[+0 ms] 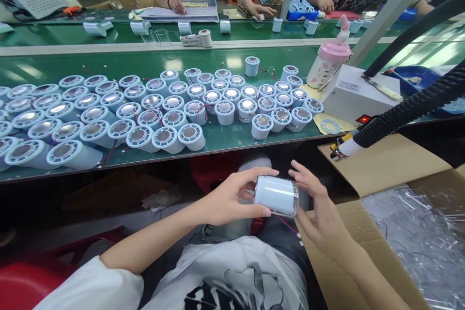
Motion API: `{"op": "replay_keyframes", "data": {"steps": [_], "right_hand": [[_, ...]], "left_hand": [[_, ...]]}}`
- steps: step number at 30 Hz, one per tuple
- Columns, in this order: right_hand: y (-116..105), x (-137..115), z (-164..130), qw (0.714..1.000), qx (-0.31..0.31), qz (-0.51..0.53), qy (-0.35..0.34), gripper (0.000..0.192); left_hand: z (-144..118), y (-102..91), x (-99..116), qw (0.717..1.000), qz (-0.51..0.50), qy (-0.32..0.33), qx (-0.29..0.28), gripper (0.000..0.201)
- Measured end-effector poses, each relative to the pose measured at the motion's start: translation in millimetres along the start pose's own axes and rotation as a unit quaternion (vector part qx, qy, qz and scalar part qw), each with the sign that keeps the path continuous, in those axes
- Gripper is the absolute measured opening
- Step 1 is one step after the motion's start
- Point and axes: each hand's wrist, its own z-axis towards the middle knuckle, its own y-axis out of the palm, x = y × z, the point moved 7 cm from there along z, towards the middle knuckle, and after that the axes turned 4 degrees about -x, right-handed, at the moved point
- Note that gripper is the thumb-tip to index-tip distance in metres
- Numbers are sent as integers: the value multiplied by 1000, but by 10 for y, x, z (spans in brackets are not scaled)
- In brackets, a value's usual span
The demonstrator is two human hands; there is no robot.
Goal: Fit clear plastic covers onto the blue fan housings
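Note:
Above my lap, my left hand (232, 198) grips the left end of a light blue plastic cylinder (275, 194) lying on its side, thumb and fingers on opposite sides. A clear plastic cup (296, 198) encloses the cylinder's right end. My right hand (321, 213) is at the closed end of that cup, fingers spread; whether its thumb touches the cup I cannot tell. Thin red and blue wires (288, 225) with a small white connector hang below the cylinder. On the bench ahead stand many similar light blue cylinders (191, 136) with round metallic centres.
An open cardboard box (339, 230) of clear plastic cups (417, 232) is at my right. A black flexible hose (407, 106) with a metal tip reaches over it. A white box-shaped device (348, 94) and pink-lidded bottle (329, 63) stand on the green bench (225, 147). Co-workers sit opposite.

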Motion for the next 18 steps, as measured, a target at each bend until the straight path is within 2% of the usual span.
{"op": "replay_keyframes", "data": {"steps": [1, 2, 3, 4, 6, 9, 15, 18], "right_hand": [[5, -114, -20, 996, -10, -38, -81, 51], [29, -178, -41, 990, -31, -54, -127, 57], [48, -190, -51, 988, -54, -50, -134, 60], [57, -159, -49, 991, -71, -24, -107, 61], [63, -35, -50, 993, -88, 83, -5, 57], [74, 108, -98, 965, -91, 222, 107, 46], [98, 216, -112, 968, -104, 162, 160, 40], [210, 209, -110, 957, -90, 199, 190, 46]], "left_hand": [[3, 12, -19, 1000, -21, -13, -11, 60], [6, 24, -32, 999, -40, -21, -23, 60], [8, 31, -35, 998, -52, -21, -32, 61], [8, 29, -28, 998, -55, -14, -36, 62], [3, 13, 19, 998, -40, 18, -36, 66], [-13, 9, 81, 997, -24, 49, -48, 68], [-1, 64, -95, 993, -91, -25, -71, 73], [18, 148, -264, 983, -149, -58, -87, 75]]}}
